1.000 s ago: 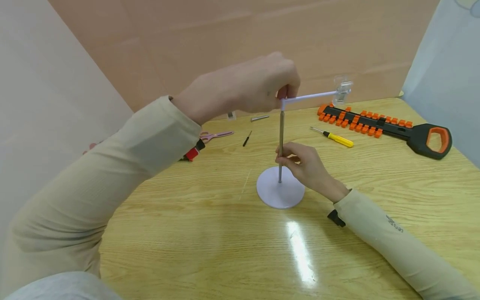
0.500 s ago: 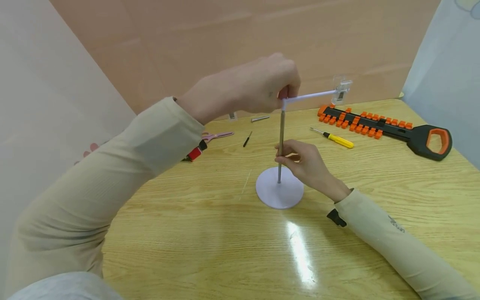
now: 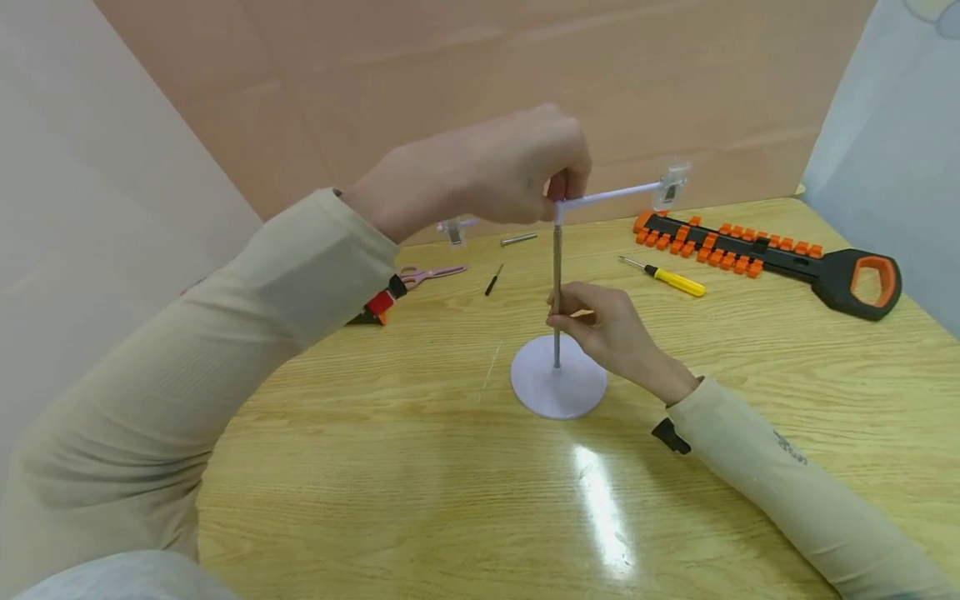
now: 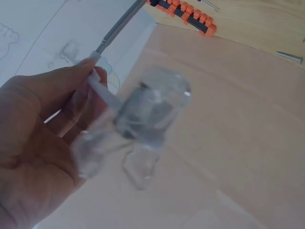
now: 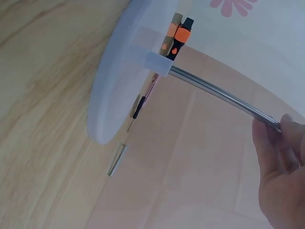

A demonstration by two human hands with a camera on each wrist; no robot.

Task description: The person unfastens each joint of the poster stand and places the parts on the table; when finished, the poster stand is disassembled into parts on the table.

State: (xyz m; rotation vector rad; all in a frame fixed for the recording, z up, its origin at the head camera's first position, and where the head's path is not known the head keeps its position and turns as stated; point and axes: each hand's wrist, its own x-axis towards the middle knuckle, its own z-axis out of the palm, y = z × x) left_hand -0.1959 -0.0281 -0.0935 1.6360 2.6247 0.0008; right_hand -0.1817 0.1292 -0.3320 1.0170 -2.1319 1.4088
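Note:
A tabletop sign-clip stand has a white round base, a thin metal pole and a white crossbar on top. Clear plastic clips sit at the bar's ends, a right clip and a left clip seen below my wrist. From above, my left hand pinches the joint where bar meets pole; the left wrist view has thumb and fingers at that white joint, a blurred clip in front. Lower down, my right hand pinches the pole between thumb and fingers. The base rests on the table.
Behind the stand lie a bolt, a small black screwdriver and pink scissors. A yellow screwdriver and an orange-black socket holder are at right. A red-black tool is partly hidden by my left sleeve.
The crossbar has turned slightly: its right clip has shifted left, and more of the left clip and bar end shows under my wrist. Both hands keep their hold.

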